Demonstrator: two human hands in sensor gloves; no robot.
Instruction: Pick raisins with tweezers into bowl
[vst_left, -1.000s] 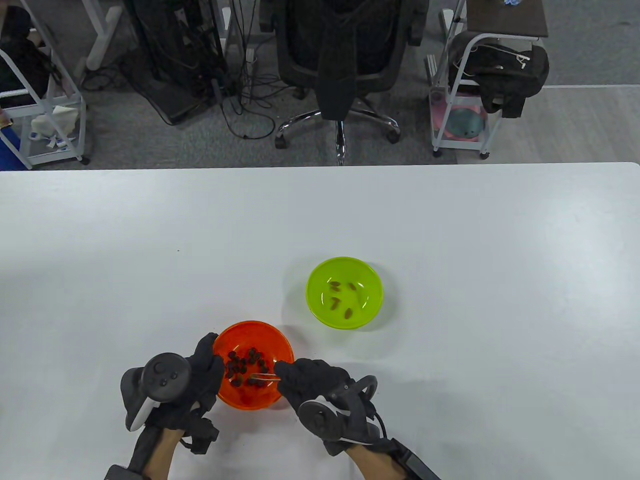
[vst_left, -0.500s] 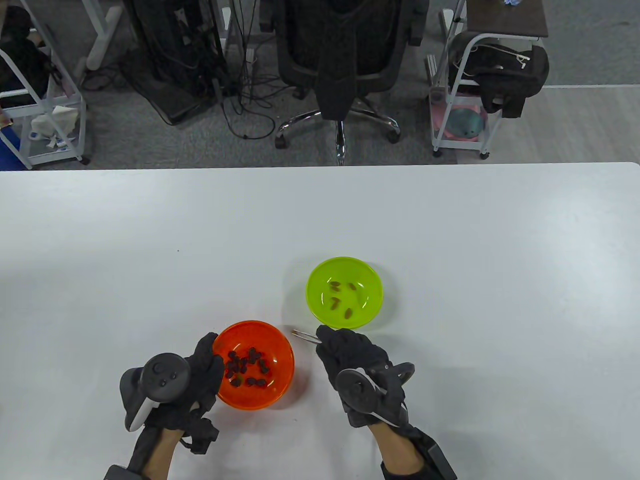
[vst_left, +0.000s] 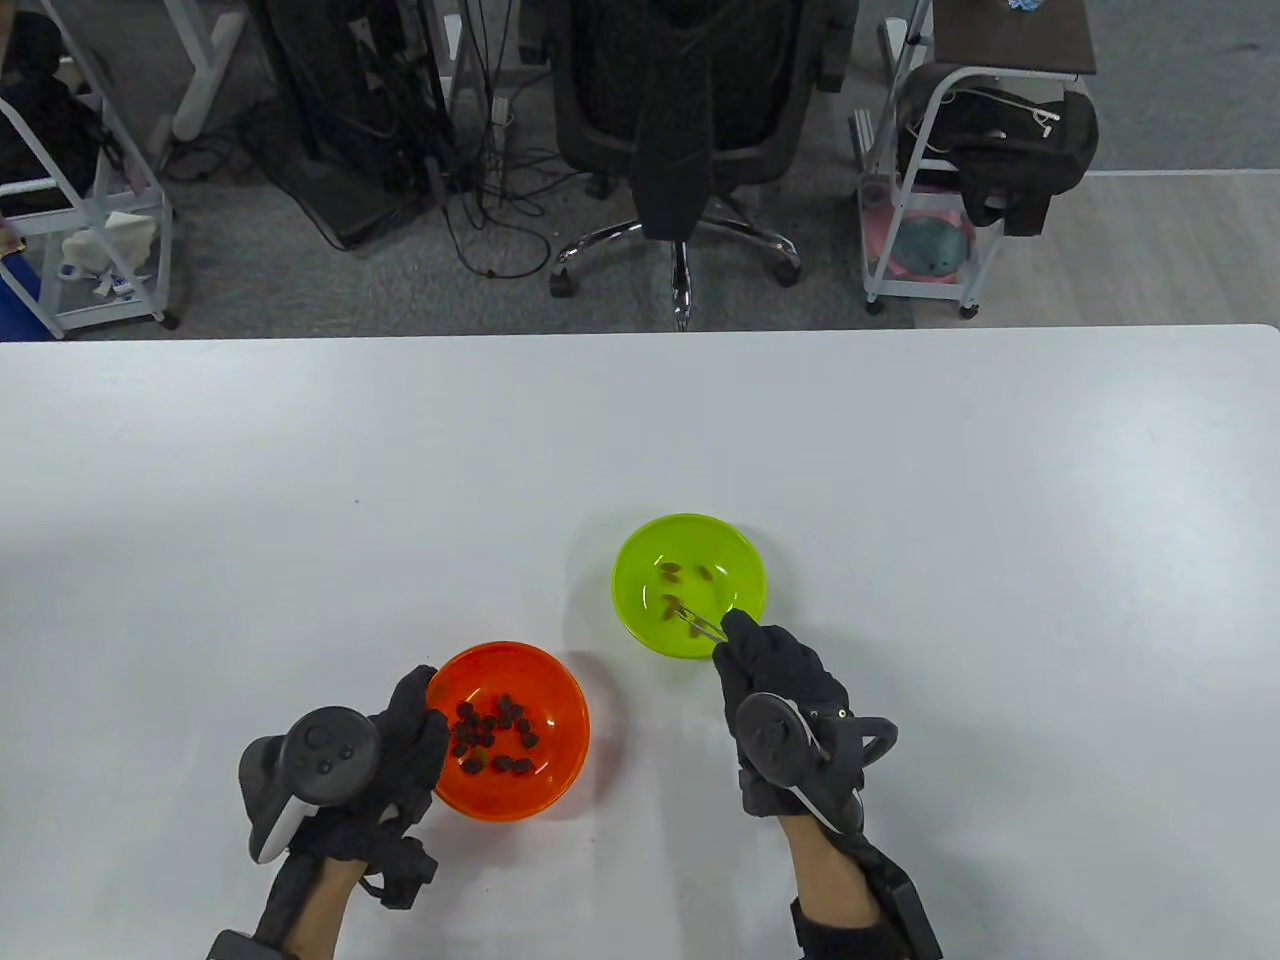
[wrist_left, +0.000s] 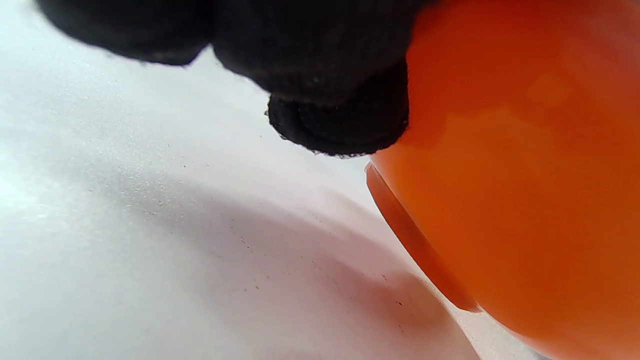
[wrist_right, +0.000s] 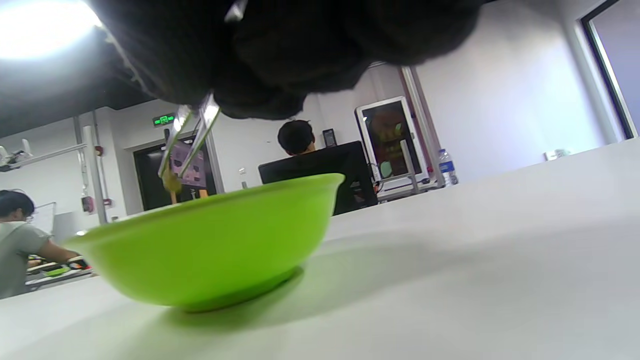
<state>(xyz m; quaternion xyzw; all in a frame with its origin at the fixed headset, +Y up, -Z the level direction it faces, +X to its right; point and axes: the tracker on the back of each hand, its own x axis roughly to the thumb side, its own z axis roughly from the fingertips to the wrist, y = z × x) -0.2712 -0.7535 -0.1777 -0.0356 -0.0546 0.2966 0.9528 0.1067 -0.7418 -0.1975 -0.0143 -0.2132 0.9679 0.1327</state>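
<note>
An orange bowl (vst_left: 560, 750) near the table's front holds several dark raisins (vst_left: 492, 728). My left hand (vst_left: 405, 745) holds its left rim; in the left wrist view a gloved fingertip (wrist_left: 340, 120) presses the orange wall (wrist_left: 525, 175). A green bowl (vst_left: 640, 560) behind and to the right holds a few raisins (vst_left: 672, 572). My right hand (vst_left: 765, 660) pinches metal tweezers (vst_left: 700, 624) whose tips reach over the green bowl's near side. In the right wrist view the tweezers (wrist_right: 192, 137) grip one raisin (wrist_right: 171, 183) just above the green bowl's rim (wrist_right: 210, 200).
The white table (vst_left: 1000, 500) stretches wide around both bowls. Beyond its far edge stand an office chair (vst_left: 690, 110), cables and a white cart (vst_left: 930, 180).
My right hand lifted the tweezers out of the orange bowl, carried them right and away, and now holds their tips over the green bowl. My left hand has stayed on the orange bowl.
</note>
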